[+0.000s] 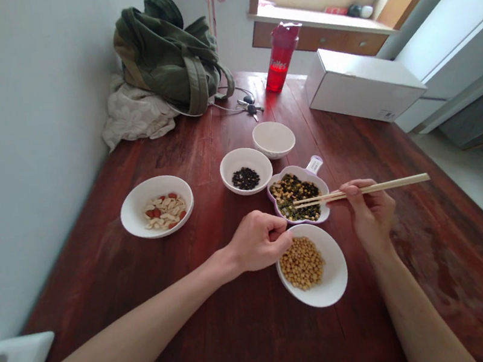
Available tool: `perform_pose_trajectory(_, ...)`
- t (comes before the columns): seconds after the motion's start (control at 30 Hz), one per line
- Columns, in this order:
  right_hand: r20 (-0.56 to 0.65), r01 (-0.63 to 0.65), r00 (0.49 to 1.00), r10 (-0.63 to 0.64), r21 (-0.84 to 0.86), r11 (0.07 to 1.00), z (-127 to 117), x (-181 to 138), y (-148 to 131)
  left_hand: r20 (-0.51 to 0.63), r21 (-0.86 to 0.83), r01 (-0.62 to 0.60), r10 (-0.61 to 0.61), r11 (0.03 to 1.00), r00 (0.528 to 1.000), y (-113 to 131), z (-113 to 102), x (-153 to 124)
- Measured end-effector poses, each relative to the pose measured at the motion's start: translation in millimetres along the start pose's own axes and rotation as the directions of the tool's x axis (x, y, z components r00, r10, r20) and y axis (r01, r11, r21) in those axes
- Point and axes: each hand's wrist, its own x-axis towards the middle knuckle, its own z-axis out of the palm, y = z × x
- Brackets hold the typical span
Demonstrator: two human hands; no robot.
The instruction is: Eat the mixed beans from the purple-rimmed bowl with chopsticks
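Note:
My right hand (372, 209) is closed around a pair of wooden chopsticks (398, 183). Their tips are down in a mix of dark and yellow beans in a purple-rimmed dish (321, 186) with a short handle. Just nearer to me is a white bowl (336, 279) of yellow soybeans (301, 263). My left hand (260, 240) has curled fingers, with the thumb over that bowl's upper left rim, and its knuckles lie close to the dish. Behind them stands a white bowl (226, 174) with black beans (245, 178).
Another white bowl (274, 139) stands behind, and a bowl (132, 213) with pale seeds and red nuts is at left. Farther back are a green bag (161, 53), keys (250, 106), a red bottle (281, 58) and a white box (359, 86). A wall borders the table's left side.

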Motion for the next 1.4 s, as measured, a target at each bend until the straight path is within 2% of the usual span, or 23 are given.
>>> perform_pose_trajectory(0.13,-0.107,0.045,0.993,-0.046,-0.012,0.999,0.7,2.3,-4.2,0.004,-0.006,0.005,-0.005,1.000,1.000,0.9,-0.4,0.1)
perform_pose_trajectory(0.23,-0.064,0.063,0.996,-0.067,-0.066,0.996,3.5,1.1,-7.2,0.006,-0.005,0.012,-0.012,1.000,1.000,1.4,-0.6,0.2)
perform_pose_trajectory(0.33,-0.016,0.070,0.997,-0.071,-0.046,0.996,5.8,-1.2,-8.3,0.003,-0.009,0.010,-0.010,1.000,1.000,1.6,-0.6,0.2)
perform_pose_trajectory(0.57,-0.015,0.052,0.998,-0.053,-0.036,0.998,6.8,-3.4,-4.4,0.005,-0.009,0.016,-0.016,1.000,1.000,1.4,-0.6,0.1)
perform_pose_trajectory(0.77,0.050,0.109,0.993,-0.103,-0.138,0.984,9.4,-7.1,-5.7,0.005,0.002,0.009,-0.009,1.000,1.000,0.5,-0.4,-0.2)
perform_pose_trajectory(0.97,0.019,0.073,0.997,-0.072,-0.127,0.989,8.3,-6.0,-4.2,0.008,-0.007,0.002,-0.002,1.000,1.000,0.1,0.0,0.0)
perform_pose_trajectory(1.3,-0.093,-0.078,0.991,0.095,0.174,0.982,3.8,3.8,5.0,0.007,0.004,0.005,-0.005,1.000,1.000,-0.6,0.0,0.2)
perform_pose_trajectory(1.4,-0.043,-0.088,0.993,0.105,0.296,0.951,1.0,6.7,-2.2,0.003,0.005,0.003,-0.003,1.000,1.000,-0.4,0.2,0.1)
